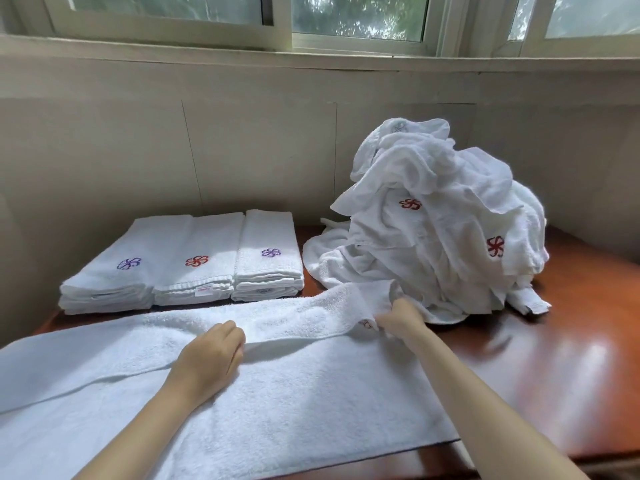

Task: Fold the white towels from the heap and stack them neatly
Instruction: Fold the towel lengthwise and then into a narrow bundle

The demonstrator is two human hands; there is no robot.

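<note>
A white towel (294,386) lies spread across the front of the wooden table, its far long edge partly folded toward me. My left hand (211,355) grips that folded edge near the towel's middle, fingers curled under the fabric. At the fold's right end my right hand (401,320) pinches the corner, where a small red emblem shows. A tall heap of crumpled white towels (440,230) with red emblems rises at the back right, just beyond my right hand. Three stacks of folded towels (194,261) stand side by side at the back left.
The reddish wooden table (561,348) shows bare on the right, and its front edge runs just below the spread towel. A beige wall (242,150) stands close behind the stacks and the heap, with a window sill above it.
</note>
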